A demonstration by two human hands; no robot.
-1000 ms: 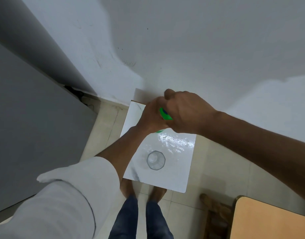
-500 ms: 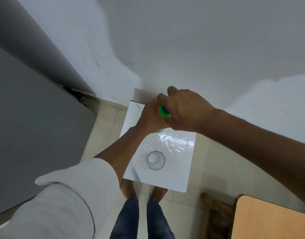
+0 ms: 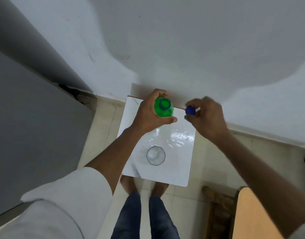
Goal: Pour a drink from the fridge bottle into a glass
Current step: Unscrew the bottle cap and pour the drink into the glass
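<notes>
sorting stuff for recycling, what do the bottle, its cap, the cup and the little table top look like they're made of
Green bottle: likely translucent plastic, glossy and tinted green throughout.
Blue cap: likely opaque plastic, blurred in the right hand.
Glass: clear with faceted walls, the table showing through; glass or hard clear plastic.
Table top: white and very glossy with sharp reflections; laminate, tile or stone, cannot tell which.

One green bottle [image 3: 163, 107], one blue cap [image 3: 190, 110], one glass [image 3: 156, 155], one white table [image 3: 179, 163], two hands, two feet.
</notes>
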